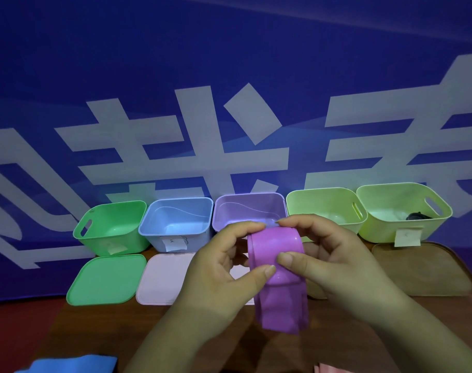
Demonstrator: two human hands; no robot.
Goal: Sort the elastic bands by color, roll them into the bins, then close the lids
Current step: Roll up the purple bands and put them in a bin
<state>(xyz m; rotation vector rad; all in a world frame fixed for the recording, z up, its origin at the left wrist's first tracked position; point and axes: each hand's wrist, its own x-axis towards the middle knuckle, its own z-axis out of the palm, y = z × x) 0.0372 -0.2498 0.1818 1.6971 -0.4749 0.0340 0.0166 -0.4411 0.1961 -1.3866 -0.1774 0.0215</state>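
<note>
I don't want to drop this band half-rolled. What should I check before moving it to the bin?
1. Grip: left hand and right hand both pinch the purple band: ok.
2. Roll finished: not ok, a tail hangs loose below the hands.
3. Lid off the purple bin: ok.
4. Colour match, band to bin: ok.
5. Way to the bin free: ok, it stands right behind the hands.
6. Bin floor bare: cannot tell, the hands hide part of it.
</note>
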